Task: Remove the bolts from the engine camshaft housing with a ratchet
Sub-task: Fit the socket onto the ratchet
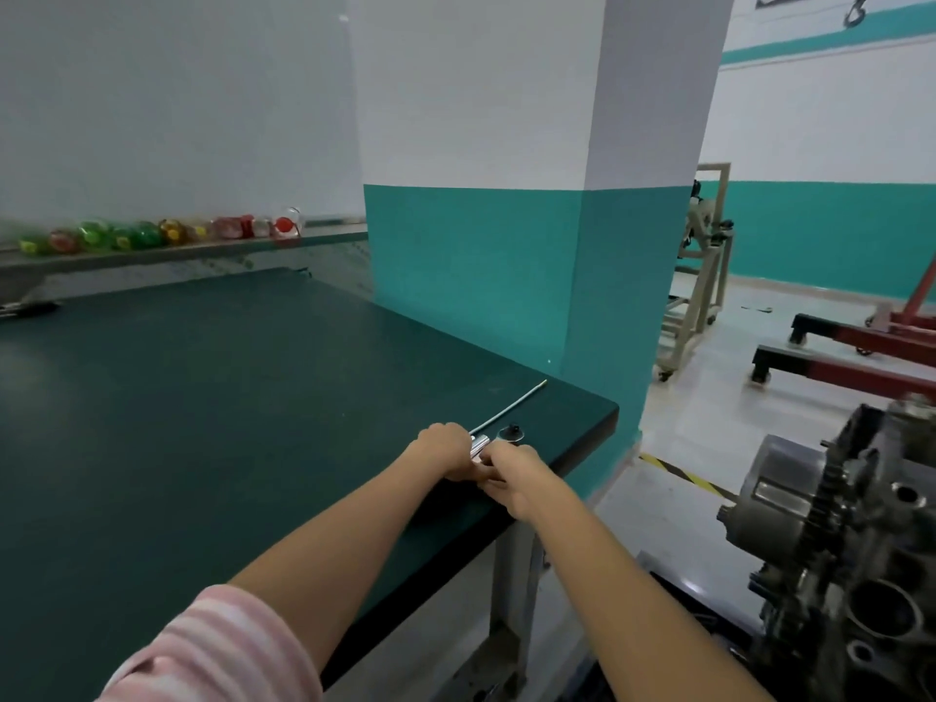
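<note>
So from what I can count: two hands (pixel 445 448) (pixel 511 473) meeting on one shiny ratchet (pixel 478 444), one thin metal rod (pixel 506 407), one round black-knobbed bit (pixel 512 432), one green worktop (pixel 202 397), one engine (pixel 835 549), and one blurry row of bottles (pixel 152 234) I can't really count.

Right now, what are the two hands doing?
Left hand: closed on the shiny metal tool.
Right hand: closed on the same tool, on the green table.

Green bench (pixel 228 397) — thin rod (pixel 506 405), ratchet (pixel 509 432) on it.
</note>
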`<state>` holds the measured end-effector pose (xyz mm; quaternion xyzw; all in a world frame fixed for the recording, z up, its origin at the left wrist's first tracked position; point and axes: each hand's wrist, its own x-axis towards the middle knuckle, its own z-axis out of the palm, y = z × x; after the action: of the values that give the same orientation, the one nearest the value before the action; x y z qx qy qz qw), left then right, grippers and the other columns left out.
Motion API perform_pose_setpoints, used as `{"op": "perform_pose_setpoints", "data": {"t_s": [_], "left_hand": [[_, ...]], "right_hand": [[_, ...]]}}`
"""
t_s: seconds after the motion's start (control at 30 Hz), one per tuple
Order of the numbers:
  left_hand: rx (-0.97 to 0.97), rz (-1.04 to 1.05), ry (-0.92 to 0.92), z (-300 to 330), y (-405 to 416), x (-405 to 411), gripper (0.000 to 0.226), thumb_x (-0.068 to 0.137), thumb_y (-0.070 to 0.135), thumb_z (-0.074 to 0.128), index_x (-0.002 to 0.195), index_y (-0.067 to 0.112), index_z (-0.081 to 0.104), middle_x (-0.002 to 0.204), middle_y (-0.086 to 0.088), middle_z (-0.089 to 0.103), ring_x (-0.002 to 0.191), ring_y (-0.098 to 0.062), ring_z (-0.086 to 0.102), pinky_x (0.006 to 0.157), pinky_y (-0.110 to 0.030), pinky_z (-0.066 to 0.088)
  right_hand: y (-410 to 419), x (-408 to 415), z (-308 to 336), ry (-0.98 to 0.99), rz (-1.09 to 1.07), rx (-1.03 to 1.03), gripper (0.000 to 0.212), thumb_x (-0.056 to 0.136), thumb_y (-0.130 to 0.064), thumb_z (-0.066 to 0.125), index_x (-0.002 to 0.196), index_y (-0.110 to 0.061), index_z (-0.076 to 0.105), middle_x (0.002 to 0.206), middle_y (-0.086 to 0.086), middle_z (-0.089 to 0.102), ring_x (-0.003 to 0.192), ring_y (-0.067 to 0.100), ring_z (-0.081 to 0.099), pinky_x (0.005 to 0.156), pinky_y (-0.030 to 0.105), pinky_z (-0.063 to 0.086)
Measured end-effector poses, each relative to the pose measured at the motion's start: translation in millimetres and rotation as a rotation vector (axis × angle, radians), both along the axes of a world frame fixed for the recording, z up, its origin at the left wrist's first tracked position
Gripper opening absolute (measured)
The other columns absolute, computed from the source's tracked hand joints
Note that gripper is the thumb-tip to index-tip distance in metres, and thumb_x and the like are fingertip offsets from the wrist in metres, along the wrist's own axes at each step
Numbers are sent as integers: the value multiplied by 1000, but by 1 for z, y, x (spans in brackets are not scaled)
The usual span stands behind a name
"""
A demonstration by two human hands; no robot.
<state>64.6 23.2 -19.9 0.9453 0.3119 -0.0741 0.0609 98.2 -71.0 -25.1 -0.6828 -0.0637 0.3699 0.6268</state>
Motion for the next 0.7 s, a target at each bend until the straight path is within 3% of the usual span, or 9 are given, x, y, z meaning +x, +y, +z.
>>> {"op": "perform_pose_setpoints", "data": {"t_s": [0.17,0.3,0.37,0.43,0.5,0.57,0.63,0.7], "left_hand": [[-59,-75,38,0,1,10,32,87,35,56,91,3,56,79,-9,50,102,-32,59,67,-31,38],[-34,-67,14,1,0,9,39,84,34,59,64,7,38,64,-2,41,77,-26,50,64,-30,36],[-50,-60,6,3,-2,8,34,83,32,60,66,9,42,68,-3,46,76,-26,50,65,-32,39],[-63,-73,1,5,-4,8,31,85,31,60,85,1,53,89,-11,59,89,-31,57,74,-37,46],[-59,-95,-16,5,-5,8,35,87,28,59,103,-3,54,109,-18,60,101,-33,58,82,-39,47],[-45,-140,-14,6,-5,9,27,89,24,56,99,0,51,114,-20,58,104,-34,56,83,-39,46],[-39,-156,-17,7,-5,8,22,90,23,55,81,5,46,115,-20,58,105,-34,56,83,-38,45],[-77,-128,-37,7,-4,5,24,91,26,55,81,4,49,111,-19,59,104,-33,56,81,-35,44]], "right_hand": [[-2,12,3,45,65,-43,14,86,-1,48,76,-10,54,69,7,57,60,14,54,48,20,46],[0,13,0,25,60,-53,11,84,-2,51,80,-11,56,67,5,57,55,11,53,41,16,44],[1,12,-1,34,61,-48,9,84,-3,51,86,-10,56,68,5,57,56,11,53,44,18,46],[2,10,-2,45,50,-27,18,85,-5,53,102,-9,57,73,6,58,59,12,53,50,19,47],[3,9,-5,63,23,-4,27,86,-6,53,112,-7,54,76,7,58,61,12,52,54,19,48],[3,9,-8,78,3,22,18,86,-5,51,104,-6,56,73,6,57,60,12,51,55,19,47],[3,7,-9,90,-22,36,7,86,-4,52,90,-7,57,68,5,55,56,11,49,54,18,47],[2,5,-11,108,-58,70,5,84,-4,54,81,-8,57,63,5,54,49,10,46,53,18,45]]}}
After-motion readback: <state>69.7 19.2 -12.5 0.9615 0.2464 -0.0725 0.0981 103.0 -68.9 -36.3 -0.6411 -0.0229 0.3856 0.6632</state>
